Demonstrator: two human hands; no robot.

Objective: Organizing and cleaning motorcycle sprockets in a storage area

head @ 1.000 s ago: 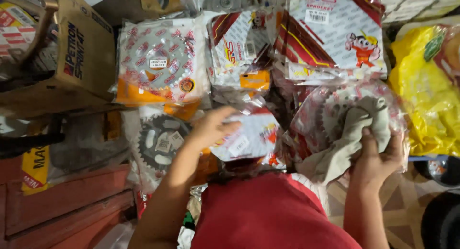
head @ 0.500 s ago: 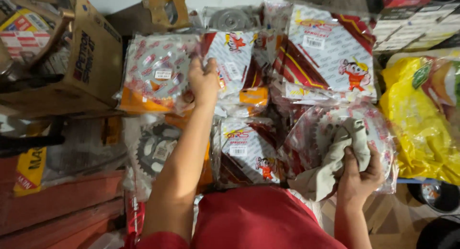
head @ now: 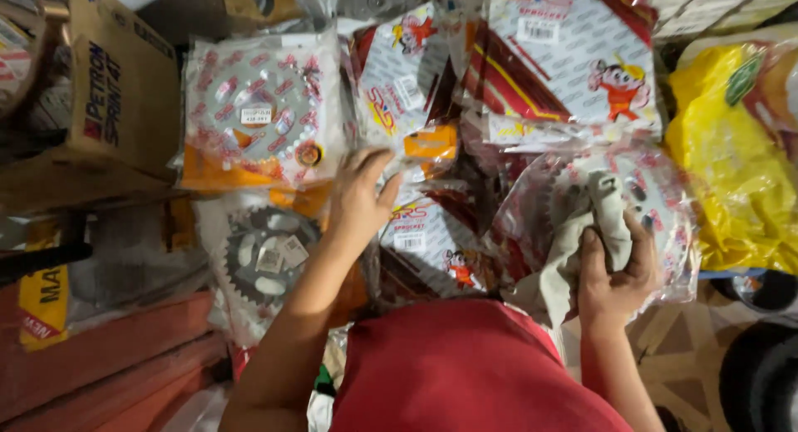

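Head view: your left hand [head: 359, 201] has dropped back from the upper packets and now lies open-fingered on the middle sprocket packet [head: 428, 237], gripping nothing. Your right hand [head: 613, 270] stays clenched on the rag [head: 582, 233] against the right-hand packet [head: 657, 191].

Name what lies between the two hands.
In the head view, a bagged sprocket pack with a cartoon figure lies between the left hand and the right hand, which holds a grey cloth.
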